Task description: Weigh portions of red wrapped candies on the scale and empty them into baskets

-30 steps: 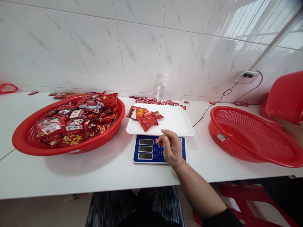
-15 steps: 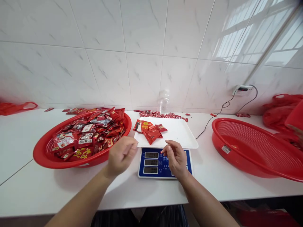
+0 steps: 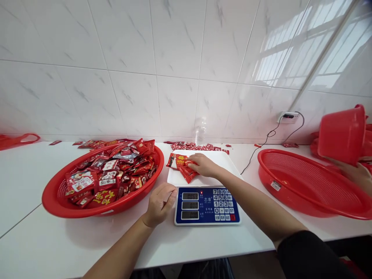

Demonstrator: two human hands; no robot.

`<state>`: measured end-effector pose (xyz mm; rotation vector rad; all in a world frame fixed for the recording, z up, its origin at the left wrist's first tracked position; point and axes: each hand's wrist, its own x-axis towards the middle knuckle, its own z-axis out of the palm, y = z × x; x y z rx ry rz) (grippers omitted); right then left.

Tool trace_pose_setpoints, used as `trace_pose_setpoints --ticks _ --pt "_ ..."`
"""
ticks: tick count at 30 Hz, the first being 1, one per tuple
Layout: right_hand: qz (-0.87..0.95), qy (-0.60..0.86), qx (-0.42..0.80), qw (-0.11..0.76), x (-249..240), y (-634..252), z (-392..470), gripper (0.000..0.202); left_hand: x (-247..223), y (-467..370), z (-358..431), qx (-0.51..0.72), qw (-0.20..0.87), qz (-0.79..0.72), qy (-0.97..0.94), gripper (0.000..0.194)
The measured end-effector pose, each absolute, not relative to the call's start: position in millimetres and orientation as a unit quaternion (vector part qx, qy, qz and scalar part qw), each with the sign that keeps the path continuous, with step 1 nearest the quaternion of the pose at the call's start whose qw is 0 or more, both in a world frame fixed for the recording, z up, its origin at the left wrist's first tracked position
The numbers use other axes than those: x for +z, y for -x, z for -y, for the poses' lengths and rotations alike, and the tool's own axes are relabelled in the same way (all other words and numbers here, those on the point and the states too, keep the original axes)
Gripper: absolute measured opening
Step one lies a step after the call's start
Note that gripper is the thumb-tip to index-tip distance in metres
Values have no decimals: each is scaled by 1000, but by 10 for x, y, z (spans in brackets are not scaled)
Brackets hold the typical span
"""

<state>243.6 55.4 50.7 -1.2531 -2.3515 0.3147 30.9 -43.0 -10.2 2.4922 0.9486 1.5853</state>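
Several red snack packets (image 3: pixel 177 161) lie on the white weighing tray (image 3: pixel 216 157) of an electronic scale (image 3: pixel 207 205). My right hand (image 3: pixel 205 164) reaches across the tray from the right, its fingers curled over these packets and partly hiding them. By the scale's front left corner, my left hand (image 3: pixel 159 203) is closed in a loose fist, thumb against the fingers, and I see nothing in it. To its left stands a red plastic basket (image 3: pixel 54 207) heaped with red packets (image 3: pixel 110 174) of various sizes.
A second red basket (image 3: pixel 286 193) stands on the right. Beyond it, another person's hand (image 3: pixel 353 176) holds a red tub (image 3: pixel 340 135). Small packets (image 3: pixel 192 146) and a clear bottle (image 3: pixel 200 133) line the wall. A black cable (image 3: pixel 255 151) runs to the wall socket.
My right hand has moved from above the scale's keypad onto the packets in the tray. My left hand has dropped slightly. The other person's red tub has come further into view.
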Motion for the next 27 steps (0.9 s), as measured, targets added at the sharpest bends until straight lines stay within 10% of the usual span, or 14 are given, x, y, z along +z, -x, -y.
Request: trace_pose_setpoints --ticks 27 --pt "831 521 115 157 463 -2123 -992 58 -76 -260 425 511 113 -365 -770 21"
